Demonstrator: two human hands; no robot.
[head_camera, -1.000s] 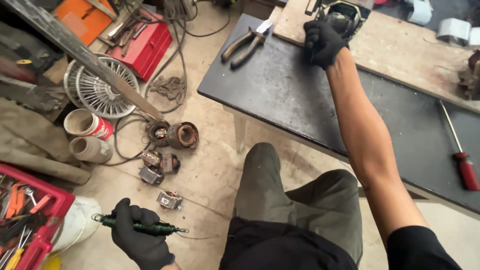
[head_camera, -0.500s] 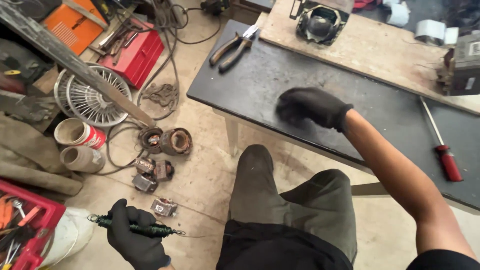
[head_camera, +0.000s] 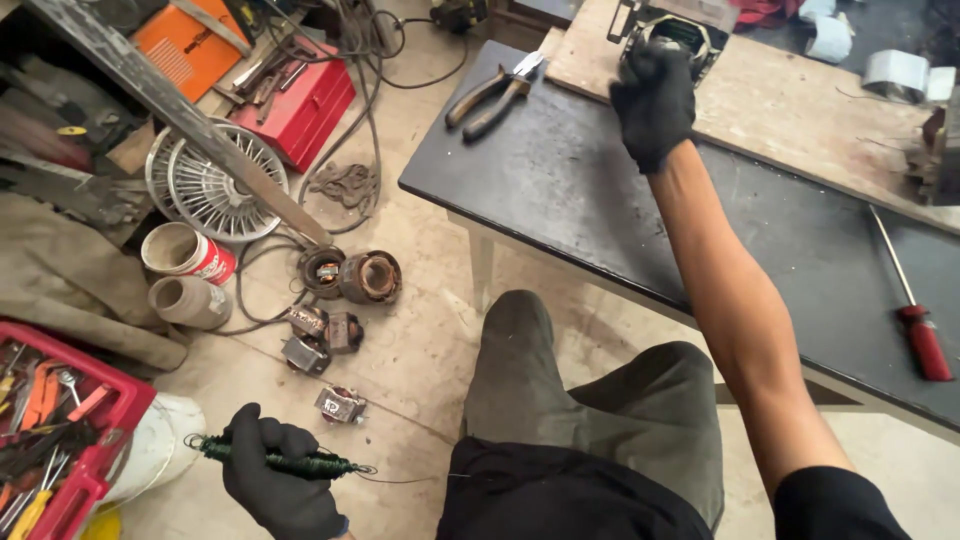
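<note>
Nearest: left hand (head_camera: 280, 480), black glove, fist clenched around a green wire-wrapped spool (head_camera: 275, 462) held level low over the floor (head_camera: 420, 350). A thin wire strand (head_camera: 410, 478) trails from the spool's tip toward the lap. Knee in grey-green trousers (head_camera: 560, 400) sits mid-frame.

Just beyond the left hand, on the floor: small motor parts (head_camera: 325, 335), then two round stator cores (head_camera: 355, 275), two tins (head_camera: 185, 270), and a red tool tray (head_camera: 60, 420) at the left edge. Further out lie a fan grille (head_camera: 215, 185) and a red toolbox (head_camera: 295, 100).

Right side: arm stretched out over the dark tabletop (head_camera: 560, 180). Right hand (head_camera: 655, 100), also gloved, is at the far end, fingers curled onto the front of a square motor frame (head_camera: 680, 35) that sits on a wooden board (head_camera: 790, 100). Grip looks closed on the frame's near edge, though the glove hides the contact itself.

Step, as I judge it: reaching for the motor frame while the wire spool waits in the other hand. Next move likely calls for a firm hold on the frame and bringing frame and spool together; they're well apart now, spool low near the lap, frame at the far side of the tabletop.

Also on the tabletop: pliers (head_camera: 495, 92) to the left of the right hand, and a red-handled screwdriver (head_camera: 915, 315) far right, both untouched.
</note>
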